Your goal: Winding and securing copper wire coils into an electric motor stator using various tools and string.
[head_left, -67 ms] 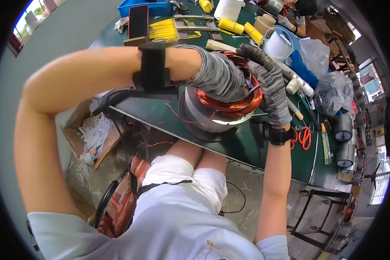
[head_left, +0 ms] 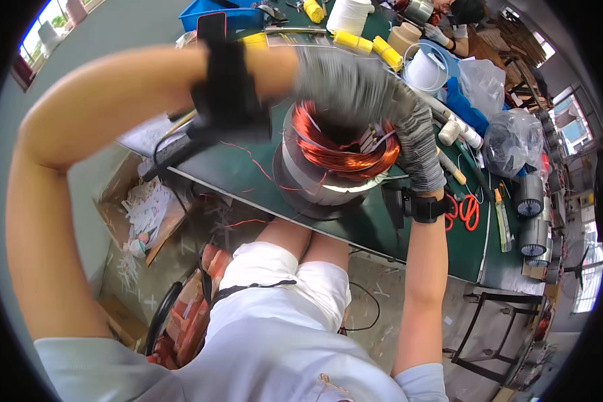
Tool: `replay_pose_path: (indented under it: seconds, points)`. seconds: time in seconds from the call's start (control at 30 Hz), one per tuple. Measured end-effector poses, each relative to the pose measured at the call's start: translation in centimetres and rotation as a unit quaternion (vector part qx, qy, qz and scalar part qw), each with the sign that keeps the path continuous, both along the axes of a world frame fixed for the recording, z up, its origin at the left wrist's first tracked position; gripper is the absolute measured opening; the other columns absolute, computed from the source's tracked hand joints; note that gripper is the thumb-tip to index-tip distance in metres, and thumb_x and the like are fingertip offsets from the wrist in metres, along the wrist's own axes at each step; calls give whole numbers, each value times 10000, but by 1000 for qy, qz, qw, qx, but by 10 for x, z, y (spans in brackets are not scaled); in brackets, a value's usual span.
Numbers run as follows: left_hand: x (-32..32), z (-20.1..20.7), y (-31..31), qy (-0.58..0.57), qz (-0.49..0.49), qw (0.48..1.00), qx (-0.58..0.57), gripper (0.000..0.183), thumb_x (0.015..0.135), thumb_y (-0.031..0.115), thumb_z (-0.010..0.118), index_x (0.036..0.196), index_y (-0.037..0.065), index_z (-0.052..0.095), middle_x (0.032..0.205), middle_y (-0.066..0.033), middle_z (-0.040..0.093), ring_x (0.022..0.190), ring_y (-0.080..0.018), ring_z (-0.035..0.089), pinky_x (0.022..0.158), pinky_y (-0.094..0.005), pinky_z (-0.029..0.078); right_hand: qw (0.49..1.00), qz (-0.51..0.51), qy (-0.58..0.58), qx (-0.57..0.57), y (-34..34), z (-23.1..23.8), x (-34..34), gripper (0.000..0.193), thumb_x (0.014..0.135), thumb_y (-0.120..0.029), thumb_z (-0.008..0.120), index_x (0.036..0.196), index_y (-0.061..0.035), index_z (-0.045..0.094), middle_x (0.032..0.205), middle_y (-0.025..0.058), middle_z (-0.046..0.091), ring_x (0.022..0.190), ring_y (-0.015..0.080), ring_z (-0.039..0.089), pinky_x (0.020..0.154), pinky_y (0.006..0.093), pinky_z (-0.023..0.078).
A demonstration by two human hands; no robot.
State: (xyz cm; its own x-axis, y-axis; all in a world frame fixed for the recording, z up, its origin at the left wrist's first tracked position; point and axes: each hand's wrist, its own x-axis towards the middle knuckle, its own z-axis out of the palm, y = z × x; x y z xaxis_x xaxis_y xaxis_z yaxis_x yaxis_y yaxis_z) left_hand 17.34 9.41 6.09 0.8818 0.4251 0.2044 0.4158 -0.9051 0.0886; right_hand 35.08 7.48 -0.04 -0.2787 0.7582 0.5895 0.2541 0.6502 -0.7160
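Note:
A grey metal motor stator stands at the table's near edge, with a thick ring of copper winding bulging from its top. My left hand, in a grey knitted glove, reaches across the far side of the winding. Motion smears it, so its fingers are unclear. At the right side of the ring, my gloved right hand curves round the copper winding; its fingertips are partly hidden behind the left hand. Thin red wires trail off the stator to the left.
Red-handled scissors lie right of the stator, near several metal motor housings. Behind are yellow bundles, a white thread spool, a phone and a blue tray. A co-worker's gloved hand shows far right.
My left hand has lifted out of the winding's middle and moved away from me, with its forearm shifting up and left. My right hand stays nearly in place against the ring.

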Motion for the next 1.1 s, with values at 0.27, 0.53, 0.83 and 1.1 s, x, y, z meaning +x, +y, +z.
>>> replay_pose_path:
  seconds: [0.27,0.53,0.83,1.1]
  points:
    - [-40,13,3,-127,24,991,38,293,758,297,606,961,87,621,1015,-146,574,914,-310,566,782,-394,463,984,33,109,-140,5,1,-8,230,837,-39,514,1054,-16,587,928,38,602,853,84,528,791,221,433]
    - [-27,-18,-46,-340,254,872,244,392,776,262,611,1100,52,544,1103,-178,487,1061,-339,442,945,-420,338,978,10,160,-137,2,-10,-4,210,836,-33,486,1006,-10,606,910,43,602,825,81,533,760,208,432]
    - [-50,-20,-34,-366,89,836,-398,197,890,192,501,909,5,560,645,12,535,596,-48,504,543,-190,426,992,33,-90,-83,4,4,7,243,861,-110,409,942,-14,617,1037,102,555,920,165,518,829,272,405]
    - [-62,-10,-23,-278,89,940,-175,195,806,155,539,923,10,598,677,-62,580,639,-139,571,618,-257,472,993,5,-121,13,-8,14,2,264,858,-130,429,1016,0,595,1117,106,545,1003,188,522,917,306,376]
